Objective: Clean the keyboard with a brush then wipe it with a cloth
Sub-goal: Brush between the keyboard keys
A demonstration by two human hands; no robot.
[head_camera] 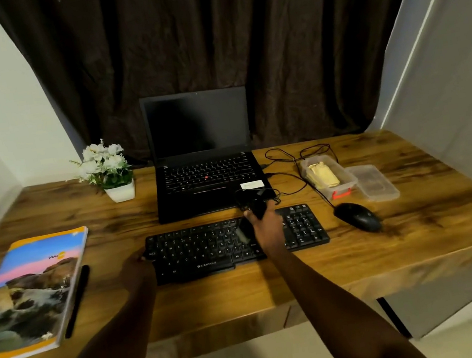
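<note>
Your right grip [267, 228] is curled round a black brush [258, 210], over the Zebronics keyboard [203, 252] right of its middle; the bristles are blurred. Your left grip [137, 267] clasps that keyboard's left end. The keyboard lies flat on the tabletop [275, 281]. A yellow cloth [324, 175] sits in a clear box [349, 183], behind-right of the keyboard.

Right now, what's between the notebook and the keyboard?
A black pen beside the notebook, then bare desk, then the left hand at the keyboard's left end. Head view.

black keyboard [208, 248] lies flat, brush [241, 235] tilted over its keys, yellow cloth [324, 175] well right.
</note>
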